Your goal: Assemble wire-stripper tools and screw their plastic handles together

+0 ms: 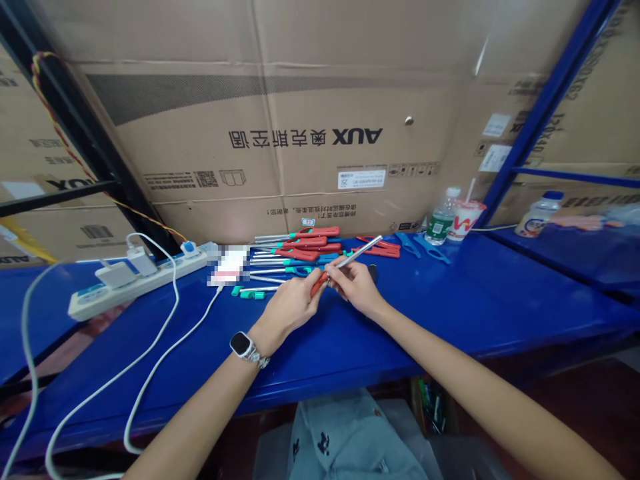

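Observation:
Wrapped round the red handle of a long lighter point(319, 283) is my left hand point(293, 305), with a watch on its wrist. The lighter's metal tube points up and to the right. My right hand point(356, 285) is closed at the joint of handle and tube, its fingertips pinching there. Behind my hands lies a pile of similar lighters point(300, 253) with red and blue handles. Small green pieces point(255, 295) lie left of my left hand. Red handle parts point(383, 249) and blue handle parts point(425, 248) rest behind and right of my right hand.
A power strip point(145, 280) with chargers and white cables spans the left. A blurred-out phone point(229, 265) lies beside the pile. At the back right stand a water bottle point(441, 220), a cup with a straw point(465, 221) and another bottle point(539, 217). Cardboard point(300, 87) backs the blue table point(480, 300).

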Demonstrator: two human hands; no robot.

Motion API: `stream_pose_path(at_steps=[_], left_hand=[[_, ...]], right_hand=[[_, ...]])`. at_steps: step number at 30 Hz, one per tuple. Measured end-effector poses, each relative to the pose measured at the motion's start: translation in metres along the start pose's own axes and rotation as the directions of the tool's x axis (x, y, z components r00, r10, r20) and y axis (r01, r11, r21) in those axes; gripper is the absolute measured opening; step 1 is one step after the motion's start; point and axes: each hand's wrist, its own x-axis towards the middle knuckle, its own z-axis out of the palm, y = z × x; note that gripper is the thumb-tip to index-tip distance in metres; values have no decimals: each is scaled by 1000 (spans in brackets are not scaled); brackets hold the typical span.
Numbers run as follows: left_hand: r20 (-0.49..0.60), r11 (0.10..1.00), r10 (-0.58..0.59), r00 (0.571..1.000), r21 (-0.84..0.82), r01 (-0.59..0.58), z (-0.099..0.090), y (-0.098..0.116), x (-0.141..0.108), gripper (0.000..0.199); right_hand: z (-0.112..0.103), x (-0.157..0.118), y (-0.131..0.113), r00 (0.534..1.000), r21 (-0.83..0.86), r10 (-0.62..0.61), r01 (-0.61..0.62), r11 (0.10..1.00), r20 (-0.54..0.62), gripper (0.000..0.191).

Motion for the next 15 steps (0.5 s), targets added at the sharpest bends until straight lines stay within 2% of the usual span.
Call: stream_pose_path(at_steps=[7,15], left_hand=[[126,990,-42,991,135,24,-2,1,0,24],[141,992,-25,990,125,7,0,-2,0,23]], right_hand=[[-6,0,6,996,-42,62,-59,997,71,41],[-8,0,7,986,24,116,-120,992,119,42]])
